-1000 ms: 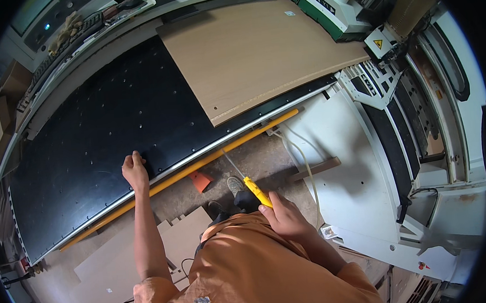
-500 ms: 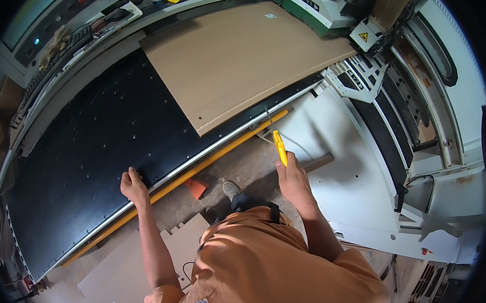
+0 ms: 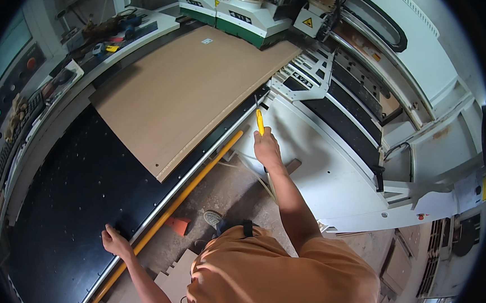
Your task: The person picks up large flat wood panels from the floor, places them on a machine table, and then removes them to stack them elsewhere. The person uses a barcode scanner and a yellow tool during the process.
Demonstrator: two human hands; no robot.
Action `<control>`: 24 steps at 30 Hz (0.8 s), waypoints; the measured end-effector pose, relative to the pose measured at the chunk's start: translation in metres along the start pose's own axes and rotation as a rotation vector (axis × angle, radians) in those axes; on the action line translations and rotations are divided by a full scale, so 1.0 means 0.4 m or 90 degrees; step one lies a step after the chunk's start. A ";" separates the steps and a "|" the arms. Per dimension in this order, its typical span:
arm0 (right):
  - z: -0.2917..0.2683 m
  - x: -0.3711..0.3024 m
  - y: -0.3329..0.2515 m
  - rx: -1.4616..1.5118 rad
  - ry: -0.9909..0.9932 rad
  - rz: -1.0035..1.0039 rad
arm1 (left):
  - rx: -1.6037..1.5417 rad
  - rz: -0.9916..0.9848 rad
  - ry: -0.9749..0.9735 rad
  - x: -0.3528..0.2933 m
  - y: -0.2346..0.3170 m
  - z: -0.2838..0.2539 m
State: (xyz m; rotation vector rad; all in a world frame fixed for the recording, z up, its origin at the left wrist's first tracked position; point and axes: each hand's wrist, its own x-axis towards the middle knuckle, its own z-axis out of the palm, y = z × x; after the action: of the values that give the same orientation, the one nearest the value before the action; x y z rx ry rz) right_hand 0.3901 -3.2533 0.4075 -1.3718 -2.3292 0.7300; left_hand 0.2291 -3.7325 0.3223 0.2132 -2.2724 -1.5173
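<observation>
My right hand (image 3: 267,148) is closed around the yellow handle of a utility knife (image 3: 260,122). Its thin blade points away from me, near the metal rail (image 3: 162,201) at the front of the black table. My left hand (image 3: 116,243) hovers over or rests on the black tabletop (image 3: 67,220) by that rail; contact is not clear. Its fingers are curled, with nothing visible in them. A large brown board (image 3: 188,93) lies on the far part of the tabletop, its near edge a little beyond the knife.
A yellow bar (image 3: 186,189) runs along the rail. White and green machine heads (image 3: 245,19) stand beyond the board. At right are a white machine panel (image 3: 311,163) and black belts (image 3: 337,122). An orange-red object (image 3: 178,225) lies on the floor. Tools crowd the far-left ledge (image 3: 158,23).
The view has turned, so the table and board appear further left. My right hand has reached forward with the knife toward the rail's far end. My left hand stays curled near the rail.
</observation>
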 end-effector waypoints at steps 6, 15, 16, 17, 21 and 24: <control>-0.014 0.121 0.018 0.027 0.077 0.044 | 0.022 -0.007 0.013 0.002 -0.012 0.001; -0.041 0.140 0.073 0.125 0.200 0.044 | -0.009 0.001 0.005 0.001 -0.022 0.001; -0.040 0.138 0.083 0.127 0.205 0.044 | -0.018 -0.014 0.010 0.003 -0.025 0.002; -0.039 0.133 0.096 0.129 0.207 0.045 | -0.024 -0.013 0.011 0.004 -0.030 0.001; -0.038 0.098 0.171 0.214 0.206 0.155 | -0.060 -0.028 0.012 0.016 -0.040 -0.007; -0.051 0.066 0.255 0.348 0.189 0.310 | -0.094 -0.051 0.012 0.000 -0.025 -0.023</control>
State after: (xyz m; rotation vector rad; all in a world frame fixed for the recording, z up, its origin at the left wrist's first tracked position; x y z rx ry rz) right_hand 0.4603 -3.1837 0.3652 -1.6423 -1.4285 1.1068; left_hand 0.2317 -3.7444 0.3162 0.2779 -2.1493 -1.7080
